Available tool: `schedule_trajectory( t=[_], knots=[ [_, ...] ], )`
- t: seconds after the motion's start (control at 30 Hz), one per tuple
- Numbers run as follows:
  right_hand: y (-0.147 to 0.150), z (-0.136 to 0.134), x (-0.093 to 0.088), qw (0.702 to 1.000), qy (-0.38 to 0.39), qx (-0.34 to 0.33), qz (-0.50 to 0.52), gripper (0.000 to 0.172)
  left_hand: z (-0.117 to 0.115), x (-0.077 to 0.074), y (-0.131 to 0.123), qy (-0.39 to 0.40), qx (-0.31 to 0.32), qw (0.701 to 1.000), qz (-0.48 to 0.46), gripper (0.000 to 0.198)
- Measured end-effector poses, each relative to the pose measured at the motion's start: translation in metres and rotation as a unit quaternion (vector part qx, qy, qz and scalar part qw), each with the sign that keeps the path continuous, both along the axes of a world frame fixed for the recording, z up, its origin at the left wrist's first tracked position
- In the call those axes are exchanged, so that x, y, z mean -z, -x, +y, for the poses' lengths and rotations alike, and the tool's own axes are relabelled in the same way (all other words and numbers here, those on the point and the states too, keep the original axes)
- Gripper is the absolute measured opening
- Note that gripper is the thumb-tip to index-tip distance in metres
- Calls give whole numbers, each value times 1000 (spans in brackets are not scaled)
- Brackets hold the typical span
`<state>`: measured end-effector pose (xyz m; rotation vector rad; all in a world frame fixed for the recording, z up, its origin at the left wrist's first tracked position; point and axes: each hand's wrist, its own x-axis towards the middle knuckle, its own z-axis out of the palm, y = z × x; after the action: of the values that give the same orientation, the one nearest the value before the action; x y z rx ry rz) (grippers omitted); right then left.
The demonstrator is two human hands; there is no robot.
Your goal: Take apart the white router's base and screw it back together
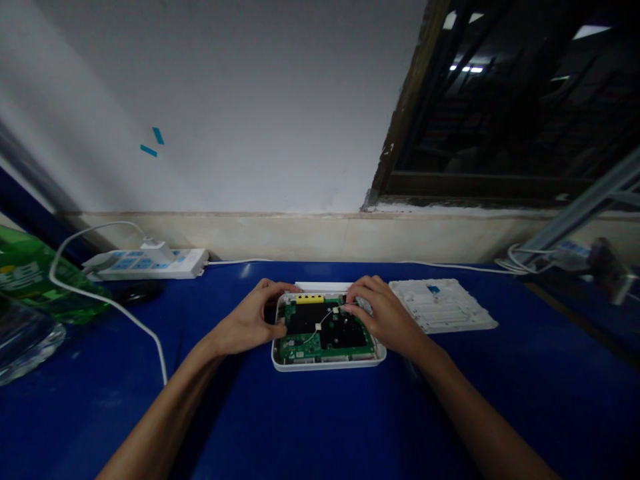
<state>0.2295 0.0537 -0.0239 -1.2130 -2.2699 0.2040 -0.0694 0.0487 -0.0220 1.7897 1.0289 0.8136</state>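
Note:
A white router housing (330, 366) lies open on the blue table, with a green circuit board (297, 348) inside. The board carries black plates and a yellow port block (310, 300) along its far edge. A thin pale antenna wire (326, 319) with small white tabs runs loosely across it. My left hand (250, 319) grips the housing's left side, thumb near the front corner and fingers at the far edge. At the far right corner, my right hand (383, 313) pinches the wire between thumb and fingers; its fingertips partly hide that corner.
Right of the housing lies a white plastic cover (445, 307). A power strip (150, 264) with a plugged-in white cable (115, 300) stands at the back left, near a green bottle (35, 273) and a dark mouse-like object (140, 291). A metal bar (575, 207) slants at right.

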Motion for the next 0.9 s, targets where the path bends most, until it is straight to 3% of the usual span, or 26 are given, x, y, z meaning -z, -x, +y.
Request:
schedule_trajectory(
  t=[0.23,0.57,0.73,0.9],
  knots=[
    [-1,1,1,1000,10,-12,21,7,-1,0,-2,-28,0,999,21,61],
    [-3,1,3,999,17,-33,39,9,0,0,-6,-76,-49,993,80,49],
    [-3,2,4,998,19,-33,44,8,-2,-2,-3,-65,-27,995,76,52],
    [-10,1,1,996,38,-60,55,13,-7,-5,-6,-83,21,991,106,77]
  ],
)
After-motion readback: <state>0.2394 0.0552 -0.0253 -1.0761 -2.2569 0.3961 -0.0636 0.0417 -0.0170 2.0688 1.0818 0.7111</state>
